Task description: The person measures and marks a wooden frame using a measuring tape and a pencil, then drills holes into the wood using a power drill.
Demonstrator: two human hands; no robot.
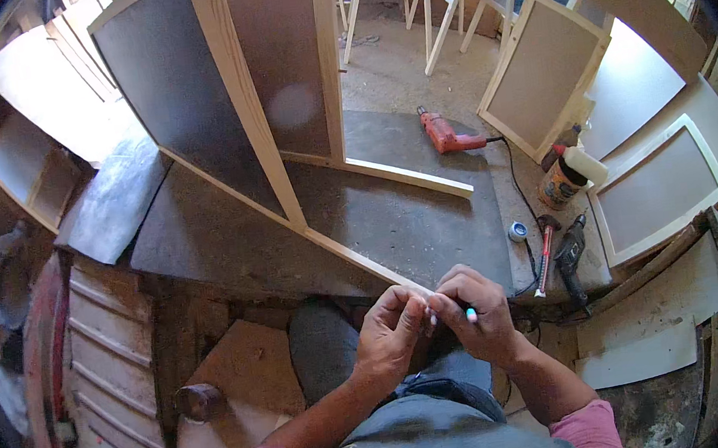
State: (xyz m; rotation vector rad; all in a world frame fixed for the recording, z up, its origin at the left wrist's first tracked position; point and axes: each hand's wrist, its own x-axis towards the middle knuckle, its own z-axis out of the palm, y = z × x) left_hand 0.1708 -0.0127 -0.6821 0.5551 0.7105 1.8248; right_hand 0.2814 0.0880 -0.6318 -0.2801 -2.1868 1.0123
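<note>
A long pale wooden strip [363, 262] runs from the standing frame toward me, and its near end comes between my two hands. My left hand [387, 334] is closed, thumb and fingers pinched at that end. Beside it my right hand [482, 316] is also closed, its fingertips nearly touching the left ones. A small pen-like stick with a white and teal end [471, 314] pokes out of the right hand. Between the fingertips shows a little whitish bit, too small to name. The wooden frame [238, 89] with dark panels stands on the dark bench top [411, 228].
To the right lie a red corded drill [452, 135], a hammer [545, 253], a dark drill [571, 255], a small round container [517, 231] and a glue bottle [584, 164]. Framed boards [544, 68] lean behind them. A second wooden strip [411, 177] juts across the bench.
</note>
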